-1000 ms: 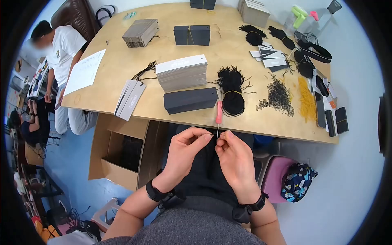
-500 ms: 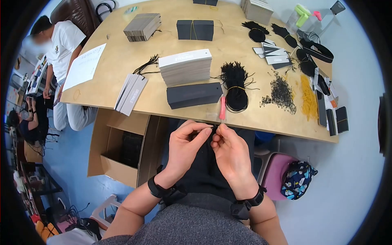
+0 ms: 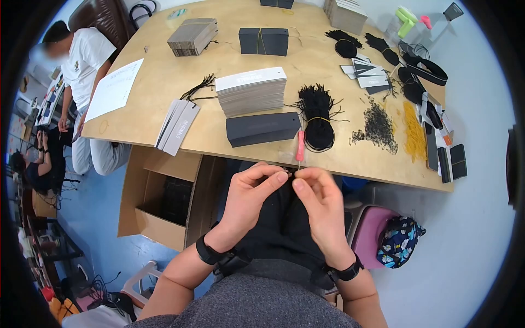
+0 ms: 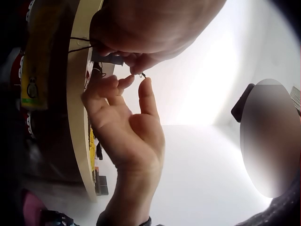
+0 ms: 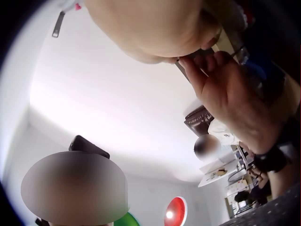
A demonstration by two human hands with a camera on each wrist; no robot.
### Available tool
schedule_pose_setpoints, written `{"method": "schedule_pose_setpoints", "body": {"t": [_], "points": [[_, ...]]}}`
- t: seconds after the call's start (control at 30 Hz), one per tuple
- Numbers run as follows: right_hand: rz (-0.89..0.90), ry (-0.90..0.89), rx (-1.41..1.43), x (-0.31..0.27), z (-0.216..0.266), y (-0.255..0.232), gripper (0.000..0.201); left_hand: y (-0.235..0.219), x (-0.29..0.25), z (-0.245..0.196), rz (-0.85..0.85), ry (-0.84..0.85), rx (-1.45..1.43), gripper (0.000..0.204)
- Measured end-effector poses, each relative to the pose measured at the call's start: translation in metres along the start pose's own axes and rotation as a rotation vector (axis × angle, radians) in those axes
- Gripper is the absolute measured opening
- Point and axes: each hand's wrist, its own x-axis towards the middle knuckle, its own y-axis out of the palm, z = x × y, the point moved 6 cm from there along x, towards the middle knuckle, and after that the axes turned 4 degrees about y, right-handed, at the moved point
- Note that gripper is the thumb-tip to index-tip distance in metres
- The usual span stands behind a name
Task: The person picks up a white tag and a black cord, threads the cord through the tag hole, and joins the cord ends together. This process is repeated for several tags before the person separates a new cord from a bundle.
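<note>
My left hand [image 3: 244, 191] pinches a black cord between thumb and forefinger just off the table's front edge. Two strands of the cord [image 4: 81, 48] trail out of that hand in the left wrist view, and a tiny wire loop [image 4: 140, 75] shows at its fingertips. Close beside it, my right hand [image 3: 324, 205] has thumb and forefinger apart, the thumb tip right at a small dark end. Between the hands and the table, a red-handled tool [image 3: 300, 146] points its thin metal shaft toward the fingertips.
A stack of white tags [image 3: 251, 93], a dark tag stack [image 3: 262, 129] and a bundle of black cords [image 3: 319, 123] stand near the table's front edge. To the right lie small black clasps [image 3: 377, 128] and yellow bands [image 3: 414, 131]. A cardboard box [image 3: 158, 232] stands below.
My right thumb and forefinger have spread a little and the hand has turned and shifted right. The left hand keeps its pinch. The head view has tilted slightly.
</note>
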Motion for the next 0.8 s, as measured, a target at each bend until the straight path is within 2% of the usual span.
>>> {"method": "schedule_pose_setpoints", "body": {"t": [0.03, 0.1, 0.13, 0.2, 0.4, 0.43, 0.47, 0.6, 0.7, 0.77, 0.8], "points": [[-0.055, -0.263, -0.282, 0.0, 0.014, -0.007, 0.018, 0.001, 0.0, 0.0, 0.018, -0.045, -0.016, 0.011], [-0.056, -0.572, -0.739, -0.006, 0.048, -0.003, 0.022, 0.0, 0.001, 0.001, 0.039, -0.094, -0.033, 0.011], [-0.058, -0.568, -0.74, -0.003, 0.053, -0.006, 0.022, 0.0, 0.002, 0.002, 0.066, -0.098, -0.016, 0.01], [0.053, -0.707, -0.869, -0.002, 0.062, 0.001, 0.027, 0.001, 0.002, 0.001, 0.097, -0.103, 0.003, 0.01], [0.166, -0.787, -0.929, 0.01, 0.058, 0.003, 0.024, 0.003, 0.001, -0.005, 0.179, -0.078, 0.136, 0.011], [0.168, -0.786, -0.928, 0.01, 0.058, 0.004, 0.024, 0.004, 0.0, -0.006, 0.15, -0.136, 0.089, 0.011], [0.163, -0.807, -0.932, 0.01, 0.061, 0.004, 0.022, 0.005, 0.0, -0.005, 0.121, -0.194, 0.042, 0.012], [0.103, -0.869, -0.946, 0.012, 0.068, 0.003, 0.021, -0.009, -0.005, 0.004, 0.11, -0.241, -0.006, 0.016], [0.015, -0.932, -1.021, 0.014, 0.065, 0.002, 0.021, -0.008, -0.008, 0.008, 0.167, -0.321, -0.082, 0.015], [0.043, -0.951, -1.048, 0.012, 0.061, 0.006, 0.021, 0.001, -0.011, 0.009, 0.182, -0.437, -0.561, 0.017], [0.073, -0.972, -1.074, 0.01, 0.058, 0.009, 0.02, 0.001, -0.01, 0.009, 0.177, -0.437, -0.56, 0.017]]}}
